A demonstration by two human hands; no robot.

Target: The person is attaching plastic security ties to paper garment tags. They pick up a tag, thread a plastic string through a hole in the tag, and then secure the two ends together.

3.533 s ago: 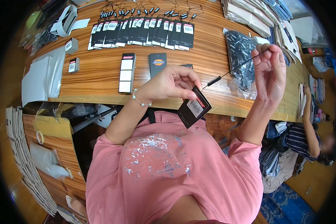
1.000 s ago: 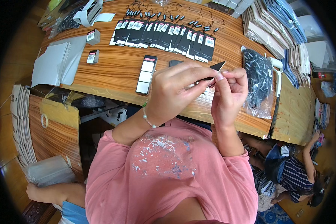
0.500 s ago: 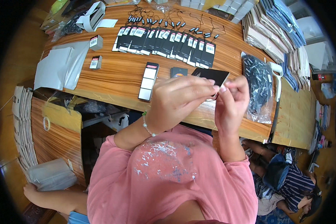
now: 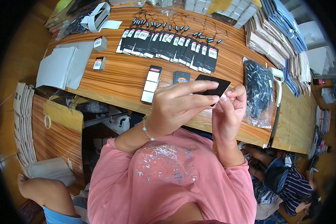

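Note:
A black hang tag (image 4: pixel 223 86) is gripped in my left hand (image 4: pixel 173 106), whose fingers stretch across its face. My right hand (image 4: pixel 227 112) meets the tag's right edge with thumb and fingertips pinched together; what lies between them is hidden. Just behind my hands is a small stack of dark tags (image 4: pixel 181 77) with an orange emblem. Left of it lies a long black card stack with white panels (image 4: pixel 151 85). Farther back, black hang tags (image 4: pixel 167 45) with barcode labels overlap in a row, their black cords (image 4: pixel 179 22) spread behind them.
Two small label stacks (image 4: pixel 98 62) and white sheets (image 4: pixel 58 67) are at left. On the right are a clear bag of black cords (image 4: pixel 258 91), a white-handled tool (image 4: pixel 278 82) and piled folded bags (image 4: pixel 267 44). Other people sit at left (image 4: pixel 50 190) and lower right (image 4: pixel 296 186).
My left fingers have shifted onto the tag's face, and the tag now lies slightly lower and tilted toward me. The right hand has dropped a little. The person at left has moved an arm.

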